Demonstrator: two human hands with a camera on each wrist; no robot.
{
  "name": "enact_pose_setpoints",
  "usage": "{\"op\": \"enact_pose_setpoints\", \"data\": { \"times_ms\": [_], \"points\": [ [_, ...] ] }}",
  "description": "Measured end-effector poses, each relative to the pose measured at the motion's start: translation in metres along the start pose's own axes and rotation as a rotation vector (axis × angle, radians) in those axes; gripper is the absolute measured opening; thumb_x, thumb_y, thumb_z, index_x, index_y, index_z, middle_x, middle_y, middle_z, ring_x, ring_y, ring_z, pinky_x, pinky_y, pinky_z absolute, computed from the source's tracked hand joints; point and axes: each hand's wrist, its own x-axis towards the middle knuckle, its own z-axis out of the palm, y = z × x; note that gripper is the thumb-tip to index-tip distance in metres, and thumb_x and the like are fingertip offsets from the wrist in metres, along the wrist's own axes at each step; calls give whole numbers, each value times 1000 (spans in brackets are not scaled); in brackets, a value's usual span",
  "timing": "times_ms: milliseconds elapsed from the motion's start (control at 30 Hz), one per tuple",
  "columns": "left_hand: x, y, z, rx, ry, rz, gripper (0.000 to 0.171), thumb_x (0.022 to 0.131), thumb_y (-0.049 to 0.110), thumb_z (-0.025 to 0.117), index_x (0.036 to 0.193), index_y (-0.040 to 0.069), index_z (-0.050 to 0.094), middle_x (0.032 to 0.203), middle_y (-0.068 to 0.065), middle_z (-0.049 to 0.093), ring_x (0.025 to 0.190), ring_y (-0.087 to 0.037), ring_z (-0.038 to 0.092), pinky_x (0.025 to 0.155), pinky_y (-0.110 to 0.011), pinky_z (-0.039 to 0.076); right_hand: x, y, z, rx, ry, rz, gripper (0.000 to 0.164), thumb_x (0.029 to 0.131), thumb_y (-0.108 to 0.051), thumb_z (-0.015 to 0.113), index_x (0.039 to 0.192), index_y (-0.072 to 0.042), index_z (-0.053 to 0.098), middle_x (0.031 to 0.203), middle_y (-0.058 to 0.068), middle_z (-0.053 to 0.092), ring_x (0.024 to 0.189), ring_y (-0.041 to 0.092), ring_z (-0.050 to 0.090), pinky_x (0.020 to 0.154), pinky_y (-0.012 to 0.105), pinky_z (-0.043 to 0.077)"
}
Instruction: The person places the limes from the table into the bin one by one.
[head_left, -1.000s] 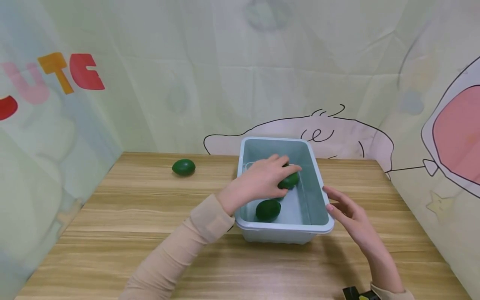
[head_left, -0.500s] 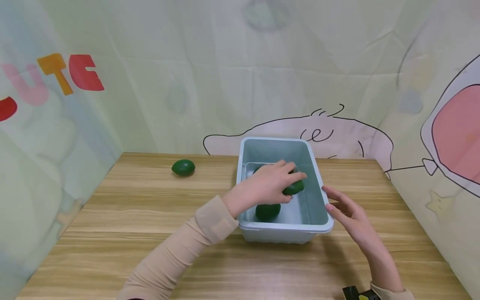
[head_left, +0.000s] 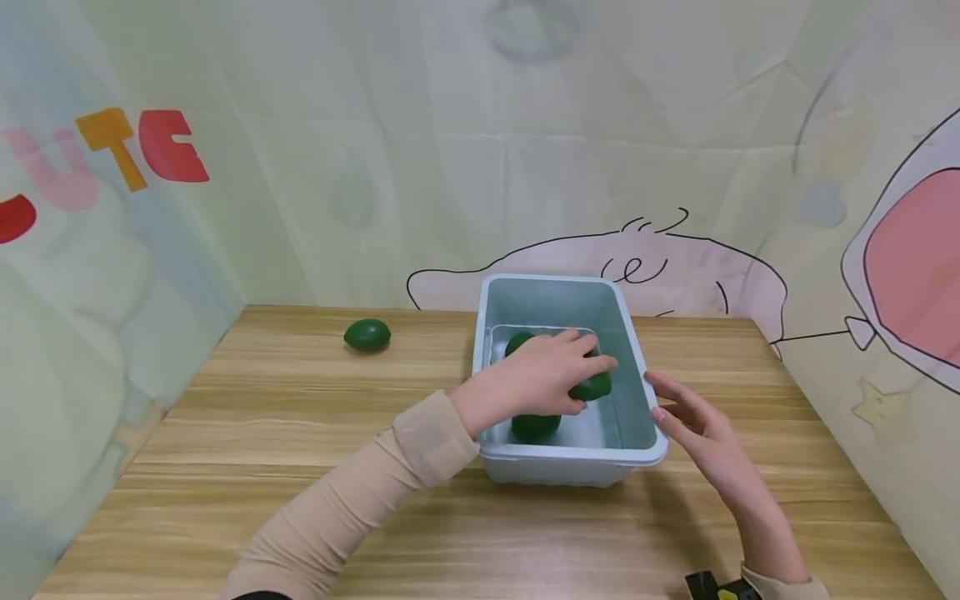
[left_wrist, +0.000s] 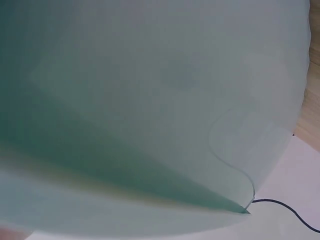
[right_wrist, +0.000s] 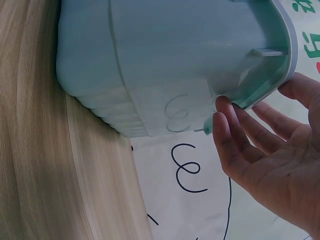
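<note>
My left hand (head_left: 551, 371) reaches down into a pale blue plastic bin (head_left: 573, 456) and grips a green lime (head_left: 594, 387), its fingers over the top and thumb at the near side. Another green lime (head_left: 536, 426) lies at the bin's near left, partly under the wrist. Behind the hand, part of a further green lime (head_left: 517, 342) shows. In the left wrist view the bin's wall (left_wrist: 150, 75) fills most of the picture, and the lime is hidden. On the right side, my right hand (head_left: 697, 425) holds the bin's rim; the right wrist view shows thumb and fingertips at that rim.
One more green lime (head_left: 367, 335) lies on the wooden table (head_left: 300, 433), left of the bin and near the back edge. A printed cloth backdrop (head_left: 375, 167) rises behind and at both sides. The bin stands close to it.
My left hand has shifted slightly right and toward me inside the bin, with the lime moving along. The lime behind it has come into view. My right hand stays at the rim.
</note>
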Motion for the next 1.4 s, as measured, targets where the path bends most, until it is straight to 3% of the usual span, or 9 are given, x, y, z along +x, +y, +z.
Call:
{"op": "enact_pose_setpoints", "data": {
  "times_ms": [400, 667, 867, 1133, 1400],
  "points": [
    [-4, -1, -5, 49, 74, 34, 52, 90, 36, 65, 139, 25, 50, 122, 2, 58, 106, -14, 55, 86, -26, 51, 0, 1, 0, -8, 1, -2, 48, 100, -27, 50, 146, -16, 41, 145, 11, 46, 107, -7, 56, 86, 16, 48],
    [-9, 1, -7, 46, 86, 23, 52, 91, 38, 64, 139, 26, 49, 123, 2, 57, 107, -14, 54, 86, -27, 51, -1, 2, 0, -4, 9, -16, 47, 100, -25, 50, 145, -15, 42, 140, -5, 50, 106, -6, 57, 86, 16, 48],
    [-15, 0, -8, 29, 98, 0, 51, 91, 38, 63, 139, 26, 49, 125, 3, 56, 110, -15, 53, 88, -30, 51, -1, 1, 0, -9, 7, -10, 48, 100, -26, 50, 146, -15, 41, 141, 0, 49, 106, -6, 56, 86, 17, 48],
    [-22, -2, -12, 34, 106, -21, 51, 91, 39, 63, 139, 26, 50, 128, 2, 55, 109, -15, 53, 88, -29, 51, -1, 2, 0, -3, 8, -10, 48, 100, -26, 50, 146, -15, 41, 140, -3, 49, 106, -6, 56, 86, 16, 48],
    [-32, -8, -13, -1, 145, -42, 49, 92, 35, 61, 138, 24, 50, 125, 2, 56, 108, -15, 53, 85, -28, 50, 0, 1, 1, -7, 4, 4, 48, 100, -28, 50, 146, -17, 41, 144, 9, 47, 106, -6, 56, 86, 17, 48]
  ]
}}
